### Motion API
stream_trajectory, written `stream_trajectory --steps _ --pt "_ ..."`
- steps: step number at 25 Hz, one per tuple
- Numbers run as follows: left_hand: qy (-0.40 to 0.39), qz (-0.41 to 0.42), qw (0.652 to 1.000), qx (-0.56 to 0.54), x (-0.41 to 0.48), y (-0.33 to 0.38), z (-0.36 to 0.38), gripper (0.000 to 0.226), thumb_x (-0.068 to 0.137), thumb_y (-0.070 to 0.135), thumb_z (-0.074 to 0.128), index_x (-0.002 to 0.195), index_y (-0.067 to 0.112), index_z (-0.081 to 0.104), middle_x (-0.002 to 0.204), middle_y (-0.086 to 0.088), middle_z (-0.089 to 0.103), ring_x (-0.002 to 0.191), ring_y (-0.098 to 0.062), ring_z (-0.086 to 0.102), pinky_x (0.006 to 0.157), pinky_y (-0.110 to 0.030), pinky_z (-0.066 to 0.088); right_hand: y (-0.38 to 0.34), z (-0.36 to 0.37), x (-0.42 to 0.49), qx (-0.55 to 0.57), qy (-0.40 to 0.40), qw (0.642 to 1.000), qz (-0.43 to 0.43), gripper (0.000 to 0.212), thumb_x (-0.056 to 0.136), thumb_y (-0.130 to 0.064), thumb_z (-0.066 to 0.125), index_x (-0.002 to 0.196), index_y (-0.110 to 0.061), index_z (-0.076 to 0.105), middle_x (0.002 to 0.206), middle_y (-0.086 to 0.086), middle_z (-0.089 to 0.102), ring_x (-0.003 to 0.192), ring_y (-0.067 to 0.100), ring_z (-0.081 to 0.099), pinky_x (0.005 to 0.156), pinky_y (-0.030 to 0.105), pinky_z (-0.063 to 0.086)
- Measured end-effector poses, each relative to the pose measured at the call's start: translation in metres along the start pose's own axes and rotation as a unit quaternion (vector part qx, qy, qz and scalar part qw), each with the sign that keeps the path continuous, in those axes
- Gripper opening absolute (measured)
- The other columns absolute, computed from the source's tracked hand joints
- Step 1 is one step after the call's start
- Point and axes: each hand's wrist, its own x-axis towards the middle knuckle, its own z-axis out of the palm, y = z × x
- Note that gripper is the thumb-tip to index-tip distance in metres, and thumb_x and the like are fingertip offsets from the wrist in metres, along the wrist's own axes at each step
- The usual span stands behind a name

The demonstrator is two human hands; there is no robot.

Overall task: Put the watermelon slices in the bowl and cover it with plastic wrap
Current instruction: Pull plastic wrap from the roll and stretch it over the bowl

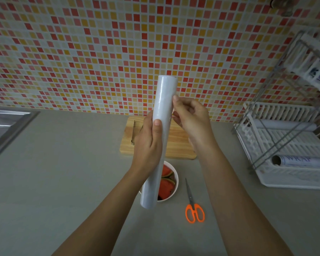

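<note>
Head view: left hand (148, 145) wraps thumb and fingers round the middle of the plastic wrap roll (164, 100) and holds it near upright above the bench (63, 172), probably to turn the film face toward the other hand. Right hand (190, 117) has its fingers curled and its fingertips (175, 98) nipping at the roll's right side, apparently hunting the loose edge; no film is drawn off. Bowl (177, 180) stands directly below, partly hidden by the roll, uncovered, with the watermelon slices (166, 187) inside. Scissors (192, 206) lie just right of the bowl, likely ready for cutting. Cutting board (179, 143) is behind it, and a dish rack (284, 145) stands far right.
</note>
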Motion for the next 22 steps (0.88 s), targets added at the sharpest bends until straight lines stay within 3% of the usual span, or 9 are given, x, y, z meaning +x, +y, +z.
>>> stream_trajectory --steps 4,8,11,13,15,17,19,22 --pt "-0.002 0.002 1.0 0.021 -0.002 -0.001 0.0 0.049 0.096 0.044 0.025 0.131 0.015 0.043 0.093 0.021 0.052 0.083 0.015 0.054 0.061 -0.002 0.04 0.001 0.0 0.0 0.005 0.019 0.999 -0.03 0.013 0.089 -0.027 0.061 0.089 -0.016 0.067 0.074 -0.005 0.066 0.068 0.003 0.063 0.073 0.023 0.054" --pt "-0.004 0.023 0.999 0.032 -0.002 0.001 0.001 0.046 0.099 0.04 0.027 0.133 0.015 0.043 0.096 0.026 0.05 0.088 0.019 0.051 0.065 0.001 0.038 0.006 -0.001 0.0 -0.044 0.035 0.998 -0.015 0.016 0.095 -0.028 0.05 0.094 -0.018 0.062 0.08 -0.008 0.062 0.071 0.0 0.061 0.073 0.021 0.051" --pt "-0.006 0.032 0.999 0.041 -0.003 0.003 0.003 0.045 0.099 0.039 0.026 0.133 0.015 0.044 0.097 0.03 0.047 0.091 0.024 0.047 0.068 0.003 0.034 0.007 -0.002 -0.001 -0.082 0.094 0.991 -0.056 0.022 0.097 -0.03 0.044 0.099 -0.015 0.06 0.082 -0.006 0.061 0.072 0.002 0.058 0.073 0.025 0.049" --pt "0.002 0.028 0.999 0.037 -0.004 0.004 0.002 0.046 0.098 0.04 0.025 0.131 0.015 0.045 0.093 0.028 0.049 0.086 0.023 0.049 0.065 0.003 0.034 0.006 -0.007 -0.003 -0.057 0.131 0.987 -0.077 0.024 0.097 -0.036 0.041 0.09 -0.02 0.059 0.078 -0.006 0.06 0.071 0.005 0.059 0.071 0.025 0.05" --pt "0.007 0.02 0.999 0.027 -0.003 0.004 0.002 0.047 0.098 0.041 0.024 0.132 0.015 0.044 0.091 0.026 0.051 0.082 0.021 0.052 0.061 0.001 0.036 0.004 -0.013 -0.005 -0.017 0.093 0.996 -0.01 0.036 0.092 -0.056 0.035 0.085 -0.029 0.057 0.081 -0.006 0.065 0.074 0.007 0.064 0.07 0.024 0.053" --pt "0.006 0.023 0.999 0.03 -0.003 0.004 0.002 0.045 0.099 0.039 0.025 0.132 0.015 0.044 0.092 0.027 0.05 0.085 0.022 0.051 0.063 0.003 0.036 -0.001 -0.014 -0.008 -0.033 -0.02 0.994 0.103 0.055 0.083 -0.072 0.026 0.087 -0.03 0.061 0.092 -0.003 0.071 0.085 0.011 0.068 0.075 0.028 0.054" --pt "-0.003 0.027 0.999 0.035 -0.006 0.003 0.005 0.042 0.1 0.037 0.026 0.129 0.015 0.047 0.093 0.028 0.048 0.089 0.025 0.047 0.067 0.004 0.034 -0.004 -0.014 -0.007 0.029 -0.075 0.988 0.13 0.053 0.086 -0.067 0.032 0.087 -0.026 0.067 0.091 -0.004 0.074 0.09 0.013 0.069 0.082 0.031 0.055" --pt "-0.012 0.032 0.999 0.038 -0.013 0.002 0.006 0.041 0.1 0.036 0.027 0.131 0.017 0.046 0.095 0.03 0.048 0.093 0.027 0.044 0.072 0.005 0.032 -0.01 -0.015 -0.005 0.085 -0.005 0.995 0.055 0.022 0.089 -0.041 0.057 0.085 -0.024 0.071 0.086 -0.007 0.074 0.088 0.009 0.069 0.08 0.029 0.054"
